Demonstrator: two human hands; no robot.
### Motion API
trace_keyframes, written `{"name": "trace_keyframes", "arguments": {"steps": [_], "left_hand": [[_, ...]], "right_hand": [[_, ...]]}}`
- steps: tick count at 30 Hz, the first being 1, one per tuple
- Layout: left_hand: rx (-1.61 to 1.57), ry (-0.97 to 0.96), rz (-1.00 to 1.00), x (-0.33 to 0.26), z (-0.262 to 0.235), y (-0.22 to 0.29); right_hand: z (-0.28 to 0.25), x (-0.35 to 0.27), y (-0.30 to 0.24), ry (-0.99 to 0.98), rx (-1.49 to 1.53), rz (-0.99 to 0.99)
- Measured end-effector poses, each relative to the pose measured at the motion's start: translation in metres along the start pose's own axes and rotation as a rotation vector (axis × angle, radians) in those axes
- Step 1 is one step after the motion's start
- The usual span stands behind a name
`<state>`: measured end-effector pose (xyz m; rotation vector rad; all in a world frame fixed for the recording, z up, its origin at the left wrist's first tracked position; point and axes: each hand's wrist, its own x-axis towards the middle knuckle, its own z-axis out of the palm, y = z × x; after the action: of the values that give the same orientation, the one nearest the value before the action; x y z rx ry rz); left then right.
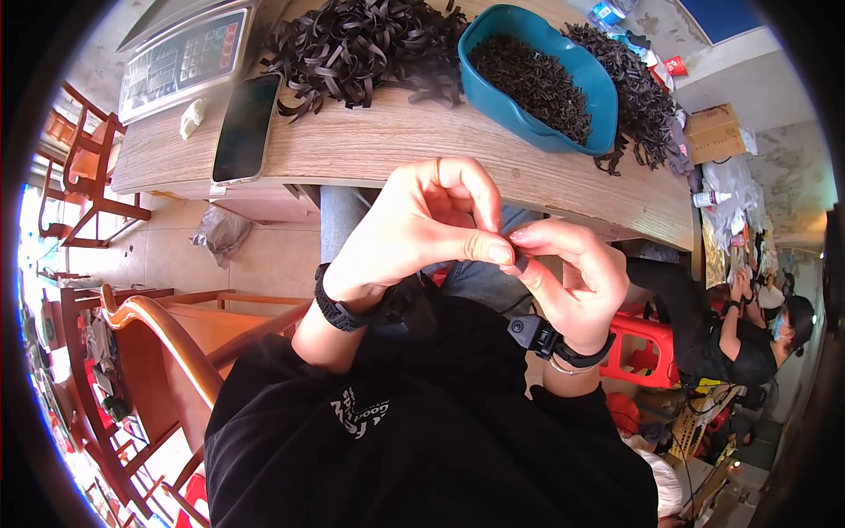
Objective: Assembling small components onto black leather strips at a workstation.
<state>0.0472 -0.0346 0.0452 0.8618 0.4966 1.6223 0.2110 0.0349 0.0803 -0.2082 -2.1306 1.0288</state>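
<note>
We hold both hands together just below the near edge of the wooden desk (370, 145), close to the middle of the view. Our left hand (414, 233) has its grip closed, thumb and forefinger pinched on a small dark strip piece (519, 261), and our right hand (572, 286) pinches the same piece from the other side, its fingertips touching those of the left; the piece is mostly hidden, so we cannot tell its shape. Each wrist carries a black band. At twelve o'clock on the desk lies a loose pile of dark flat strips (361, 48), and just beside it at one o'clock stands a teal oval bowl (519, 114) filled with short dark cut bits. Another heap of dark strips (638, 97) lies behind the bowl at two o'clock. At eleven o'clock a black phone (246, 128) lies flat, screen up, beside a grey weighing scale (180, 57) with a keypad of coloured buttons. A brown cardboard box (713, 132) sits at two o'clock past the desk's end, with a small red package (675, 66) above it. At three to four o'clock another person in dark clothes (731, 339) sits near a red plastic stool (642, 348). An orange wooden chair (158, 330) stands at eight o'clock.
</note>
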Motion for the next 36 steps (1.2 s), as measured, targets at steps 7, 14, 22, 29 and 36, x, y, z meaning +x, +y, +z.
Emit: {"name": "trace_keyframes", "arguments": {"steps": [7,14,22,29,36], "left_hand": [[0.01,-0.092,0.156,0.0,-0.005,-0.007],[0.057,0.058,0.056,-0.001,0.002,0.002],[0.259,-0.032,0.123,-0.002,-0.001,0.006],[0.587,-0.161,0.257,0.0,-0.007,0.007],[0.411,-0.161,0.286,-0.002,-0.011,0.008]], "right_hand": [[-0.004,0.003,-0.005,-0.043,-0.032,-0.044],[-0.002,-0.006,-0.001,0.073,0.266,0.04],[-0.007,0.002,-0.004,-0.03,-0.011,0.0],[-0.005,-0.001,-0.002,-0.045,-0.025,0.059],[-0.004,0.001,-0.003,-0.034,-0.074,0.014]]}}
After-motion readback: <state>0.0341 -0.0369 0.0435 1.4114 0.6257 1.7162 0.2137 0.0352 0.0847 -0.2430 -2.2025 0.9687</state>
